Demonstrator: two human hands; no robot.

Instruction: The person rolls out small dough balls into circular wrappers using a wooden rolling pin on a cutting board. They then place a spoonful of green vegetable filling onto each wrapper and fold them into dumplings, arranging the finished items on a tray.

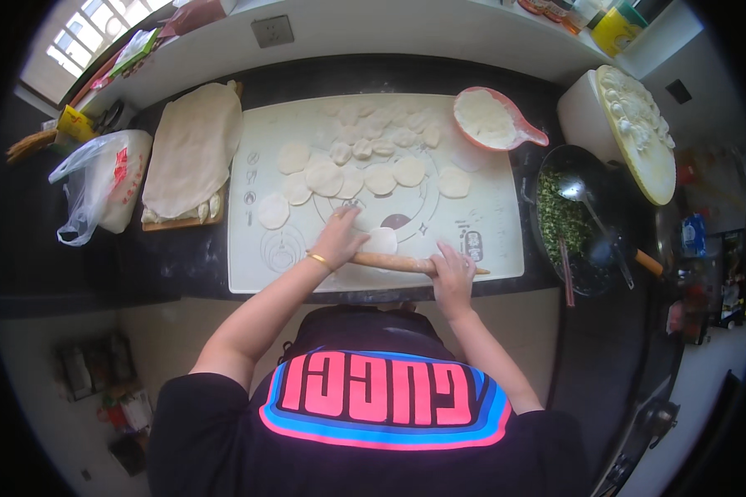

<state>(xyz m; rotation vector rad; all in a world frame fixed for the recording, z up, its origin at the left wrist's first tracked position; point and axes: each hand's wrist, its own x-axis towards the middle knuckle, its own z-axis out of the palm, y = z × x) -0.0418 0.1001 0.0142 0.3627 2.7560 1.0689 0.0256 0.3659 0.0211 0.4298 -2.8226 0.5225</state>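
Note:
My right hand grips the right part of a wooden rolling pin, its tapered end sticking out past my fingers. The pin lies across the near edge of a small dough round. My left hand, with a gold bracelet at the wrist, rests on the pale mat at the pin's left end. Its fingers reach forward, apart from the thumb, which is close to the dough round. Beyond my hands lie several rolled dough wrappers, with smaller floured dough pieces behind them.
A red-pink handled bowl of flour stands at the mat's far right. Right of the mat is a dark pan of chopped green filling with a spatula and chopsticks. At left are a cloth-covered board and a plastic bag.

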